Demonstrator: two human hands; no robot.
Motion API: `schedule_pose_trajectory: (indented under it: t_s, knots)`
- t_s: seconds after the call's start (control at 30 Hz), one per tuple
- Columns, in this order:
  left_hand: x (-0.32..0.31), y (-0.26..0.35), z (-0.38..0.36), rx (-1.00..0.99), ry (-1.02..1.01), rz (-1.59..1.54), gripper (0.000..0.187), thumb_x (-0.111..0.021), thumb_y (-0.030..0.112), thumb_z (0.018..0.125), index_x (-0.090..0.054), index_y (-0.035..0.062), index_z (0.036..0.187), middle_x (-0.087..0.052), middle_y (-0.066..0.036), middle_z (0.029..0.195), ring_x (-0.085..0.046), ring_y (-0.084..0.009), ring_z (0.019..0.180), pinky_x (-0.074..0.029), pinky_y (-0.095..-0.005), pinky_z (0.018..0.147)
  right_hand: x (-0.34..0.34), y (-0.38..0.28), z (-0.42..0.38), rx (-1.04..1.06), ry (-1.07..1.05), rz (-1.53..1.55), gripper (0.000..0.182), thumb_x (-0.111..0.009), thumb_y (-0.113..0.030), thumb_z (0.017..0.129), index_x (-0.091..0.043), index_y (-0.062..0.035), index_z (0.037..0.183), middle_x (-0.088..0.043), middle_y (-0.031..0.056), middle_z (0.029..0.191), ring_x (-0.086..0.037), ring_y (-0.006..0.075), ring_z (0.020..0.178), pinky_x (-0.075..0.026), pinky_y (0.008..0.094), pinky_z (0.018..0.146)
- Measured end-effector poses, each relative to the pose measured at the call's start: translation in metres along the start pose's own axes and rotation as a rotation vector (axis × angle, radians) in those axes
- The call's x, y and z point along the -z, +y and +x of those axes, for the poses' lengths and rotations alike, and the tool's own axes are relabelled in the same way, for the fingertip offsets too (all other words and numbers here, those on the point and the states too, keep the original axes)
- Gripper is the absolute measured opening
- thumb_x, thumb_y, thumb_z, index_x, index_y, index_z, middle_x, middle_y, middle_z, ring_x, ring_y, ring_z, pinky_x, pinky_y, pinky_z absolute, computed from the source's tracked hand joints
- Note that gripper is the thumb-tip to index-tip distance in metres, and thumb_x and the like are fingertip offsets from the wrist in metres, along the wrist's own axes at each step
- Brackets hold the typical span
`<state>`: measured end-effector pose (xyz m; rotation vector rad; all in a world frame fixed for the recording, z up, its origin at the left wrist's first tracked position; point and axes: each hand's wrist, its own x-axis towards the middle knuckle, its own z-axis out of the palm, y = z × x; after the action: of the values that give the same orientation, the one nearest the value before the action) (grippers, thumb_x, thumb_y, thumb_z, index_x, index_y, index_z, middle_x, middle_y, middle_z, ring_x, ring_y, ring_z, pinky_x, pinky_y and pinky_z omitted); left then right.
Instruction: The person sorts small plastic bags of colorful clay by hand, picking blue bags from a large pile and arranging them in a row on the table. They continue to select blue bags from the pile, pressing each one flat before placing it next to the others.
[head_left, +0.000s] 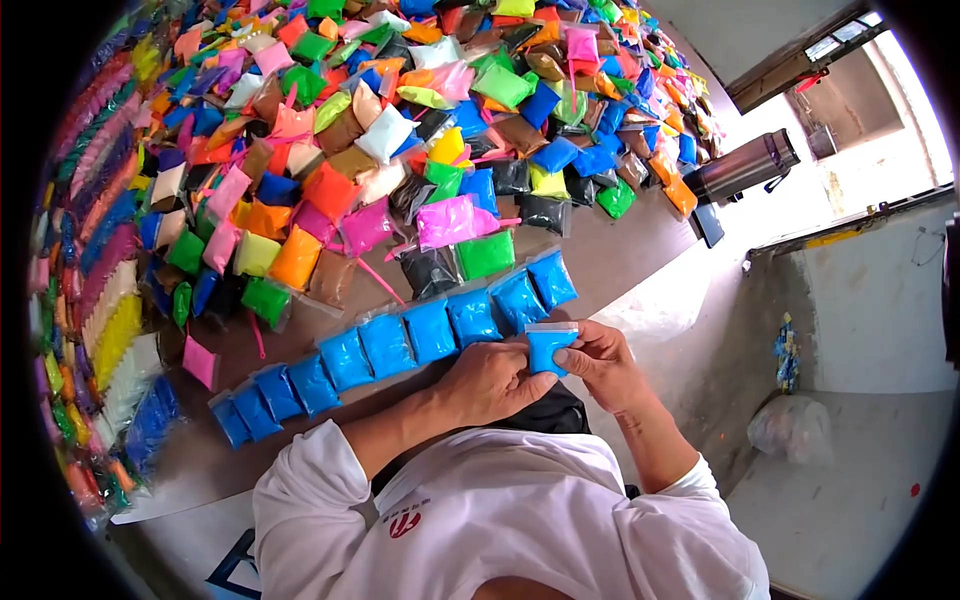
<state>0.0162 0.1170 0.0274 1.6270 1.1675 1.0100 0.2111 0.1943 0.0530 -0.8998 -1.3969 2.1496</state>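
A small clear bag of blue clay-like material (548, 347) is held upright near my body, at the table's front edge. My right hand (605, 370) pinches its right side, with the thumb on the face towards me and the fingers behind. My left hand (487, 384) is closed at the bag's lower left, thumb against it; its fingertips are mostly hidden. Beyond my hands, several similar blue bags (386, 344) lie in a slanting, overlapping row on the brown table (640, 240).
A large heap of bags in many colours (400, 130) covers the far part of the table. Sorted rows of coloured bags (115, 330) lie at the left. A steel flask (745, 168) and a dark phone-like object (707, 224) are at the right edge. A clear plastic bag (790, 430) rests on the floor.
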Motion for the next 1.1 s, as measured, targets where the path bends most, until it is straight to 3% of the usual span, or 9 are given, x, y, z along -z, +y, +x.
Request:
schedule_pose_trajectory:
  t_s: [0.07,0.13,0.47,0.53,0.67,0.77,0.83,0.93,1.1]
  knots:
    - [-0.002,0.000,0.000,-0.059,0.039,0.009,0.032,-0.058,0.030,0.097,-0.062,-0.0009,0.088,-0.063,-0.018,0.080,-0.064,-0.0358,0.074,-0.049,-0.0424,0.063,0.002,0.007,0.000,-0.003,-0.010,-0.005,0.024,-0.065,-0.014,0.096,-0.067,-0.0012,0.115,-0.068,0.0013,0.104,-0.061,0.0097,0.096,-0.049,0.0264,0.087]
    - [-0.007,-0.004,0.000,-0.124,0.105,-0.022,0.030,-0.058,0.030,0.097,-0.063,0.0001,0.096,-0.065,-0.019,0.088,-0.066,-0.0378,0.082,-0.051,-0.0435,0.068,-0.006,0.003,0.000,-0.020,0.004,0.026,0.026,-0.063,-0.017,0.097,-0.066,0.0009,0.116,-0.068,0.0017,0.105,-0.061,0.0090,0.095,-0.049,0.0257,0.086]
    - [-0.007,-0.005,0.001,-0.024,0.048,0.025,0.033,-0.057,0.032,0.098,-0.062,-0.0001,0.101,-0.066,-0.021,0.094,-0.064,-0.0413,0.088,-0.052,-0.0453,0.072,-0.001,0.000,-0.002,-0.011,0.051,-0.068,0.028,-0.061,-0.018,0.099,-0.066,0.0041,0.116,-0.069,0.0025,0.104,-0.061,0.0081,0.091,-0.050,0.0246,0.082]
    - [-0.007,-0.005,0.001,-0.021,0.067,-0.013,0.032,-0.057,0.031,0.098,-0.063,0.0000,0.099,-0.066,-0.020,0.092,-0.065,-0.0408,0.086,-0.052,-0.0450,0.070,0.005,0.004,-0.005,-0.123,-0.030,-0.155,0.028,-0.062,-0.018,0.099,-0.066,0.0038,0.116,-0.069,0.0024,0.103,-0.061,0.0080,0.091,-0.050,0.0251,0.083]
    - [-0.011,-0.012,0.000,-0.011,-0.001,0.113,0.030,-0.058,0.030,0.098,-0.064,0.0002,0.095,-0.066,-0.019,0.086,-0.065,-0.0396,0.082,-0.052,-0.0451,0.067,-0.005,0.004,-0.006,-0.011,-0.005,-0.068,0.027,-0.063,-0.018,0.098,-0.067,0.0025,0.115,-0.069,0.0022,0.100,-0.061,0.0077,0.089,-0.050,0.0251,0.082]
    - [-0.011,-0.011,0.001,-0.031,0.081,0.059,0.028,-0.063,0.026,0.095,-0.063,0.0004,0.084,-0.065,-0.017,0.079,-0.065,-0.0379,0.077,-0.051,-0.0443,0.065,0.002,0.003,-0.003,0.004,0.038,-0.116,0.027,-0.067,-0.026,0.095,-0.070,-0.0015,0.107,-0.068,0.0003,0.092,-0.059,0.0067,0.079,-0.049,0.0234,0.070]
    - [-0.008,-0.008,0.000,-0.030,0.040,0.120,0.028,-0.066,0.022,0.090,-0.060,0.0014,0.072,-0.063,-0.015,0.075,-0.064,-0.0359,0.072,-0.051,-0.0437,0.063,0.028,0.002,-0.004,-0.072,0.168,-0.314,0.027,-0.064,-0.016,0.097,-0.066,0.0033,0.116,-0.069,0.0033,0.101,-0.062,0.0092,0.092,-0.050,0.0270,0.084]
    - [-0.016,-0.009,-0.004,-0.124,0.084,0.207,0.028,-0.068,0.019,0.085,-0.058,0.0025,0.065,-0.062,-0.013,0.072,-0.063,-0.0340,0.069,-0.052,-0.0426,0.061,0.031,-0.025,0.006,0.113,0.341,-0.359,0.030,-0.064,-0.016,0.097,-0.063,0.0044,0.119,-0.068,0.0037,0.104,-0.062,0.0105,0.095,-0.050,0.0283,0.086]
    - [-0.022,-0.012,-0.008,-0.229,0.017,0.431,0.025,-0.063,0.022,0.089,-0.058,0.0080,0.069,-0.059,-0.009,0.070,-0.065,-0.0274,0.067,-0.053,-0.0405,0.062,0.072,-0.027,0.032,0.098,0.330,-0.564,0.027,-0.064,-0.014,0.095,-0.063,0.0044,0.115,-0.067,0.0029,0.098,-0.061,0.0105,0.090,-0.050,0.0290,0.083]
